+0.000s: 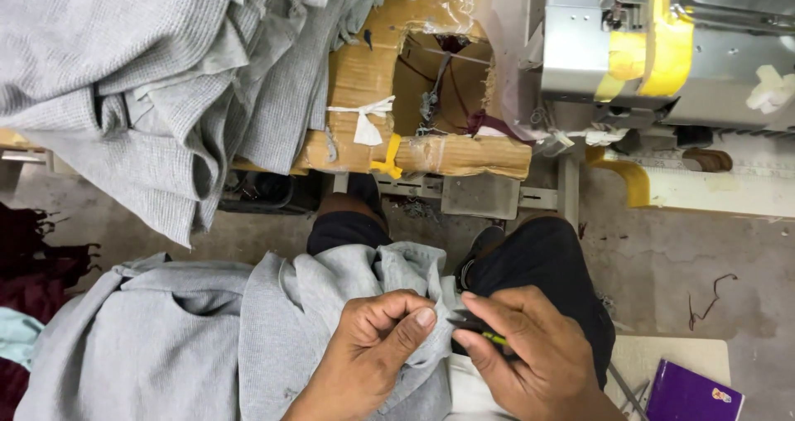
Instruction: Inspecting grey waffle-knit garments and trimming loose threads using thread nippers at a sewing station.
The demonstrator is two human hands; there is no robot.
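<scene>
Right now, lower centre, left hand pinches grey garment edge just left of right hand, which grips small green-handled snips w/ tip pointing left at the pinched fold, the 2 nearly touching.

Two hands were at work: one left hand and one right hand, with one small thread snip between them. There were two heaps of grey fabric, one torn cardboard box and one sewing machine. One purple booklet lay at the lower right.
</scene>
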